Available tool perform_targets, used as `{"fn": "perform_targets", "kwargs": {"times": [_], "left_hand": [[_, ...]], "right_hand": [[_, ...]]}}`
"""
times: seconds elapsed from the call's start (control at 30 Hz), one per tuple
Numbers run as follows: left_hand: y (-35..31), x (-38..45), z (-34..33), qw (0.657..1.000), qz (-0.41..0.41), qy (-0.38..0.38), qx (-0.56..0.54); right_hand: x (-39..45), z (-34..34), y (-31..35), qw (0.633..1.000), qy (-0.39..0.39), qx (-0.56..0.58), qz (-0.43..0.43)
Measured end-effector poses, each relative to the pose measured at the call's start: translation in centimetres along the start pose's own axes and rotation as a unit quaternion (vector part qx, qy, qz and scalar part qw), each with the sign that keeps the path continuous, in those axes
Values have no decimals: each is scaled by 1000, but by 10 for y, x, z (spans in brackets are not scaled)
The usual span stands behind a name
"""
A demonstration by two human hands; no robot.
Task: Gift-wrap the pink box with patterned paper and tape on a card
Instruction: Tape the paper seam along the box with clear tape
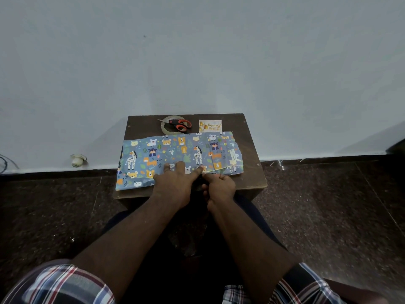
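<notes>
Your small table [252, 150] stands against the wall [197, 51], with the wrapping paper [175, 152] spread across most of its top. Behind the paper, the scissors [178, 124] lie on the tape roll [164, 128], and the card [210, 125] sits to their right. Your left hand [175, 183] rests on the paper's near edge, your right hand [219, 186] just beside it on the right. A wall fitting [77, 160] sits well off to the left, near the floor [328, 205].

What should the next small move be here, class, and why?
Probably press the seam down and reach for the tape. The left hand lies flat on the paper, and the right hand pinches its near edge at the overlap. No tape shows on that seam, and the roll sits under the scissors.
</notes>
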State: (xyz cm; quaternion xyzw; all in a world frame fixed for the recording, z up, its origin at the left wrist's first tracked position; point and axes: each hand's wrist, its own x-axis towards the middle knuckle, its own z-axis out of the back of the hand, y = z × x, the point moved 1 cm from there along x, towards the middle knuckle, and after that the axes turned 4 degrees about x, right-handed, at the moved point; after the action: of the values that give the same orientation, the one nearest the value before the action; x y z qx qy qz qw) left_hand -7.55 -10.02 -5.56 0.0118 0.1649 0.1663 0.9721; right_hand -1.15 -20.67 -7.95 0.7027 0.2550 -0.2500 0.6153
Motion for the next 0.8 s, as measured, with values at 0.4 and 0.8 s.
{"fn": "perform_targets", "kwargs": {"times": [0.4,0.8], "left_hand": [[5,3,2,1000,-2,-15,-8],[5,5,6,1000,-6,-21,-13]], "right_hand": [[4,6,-11,995,-4,-81,54],[2,6,-2,993,27,-97,55]]}}
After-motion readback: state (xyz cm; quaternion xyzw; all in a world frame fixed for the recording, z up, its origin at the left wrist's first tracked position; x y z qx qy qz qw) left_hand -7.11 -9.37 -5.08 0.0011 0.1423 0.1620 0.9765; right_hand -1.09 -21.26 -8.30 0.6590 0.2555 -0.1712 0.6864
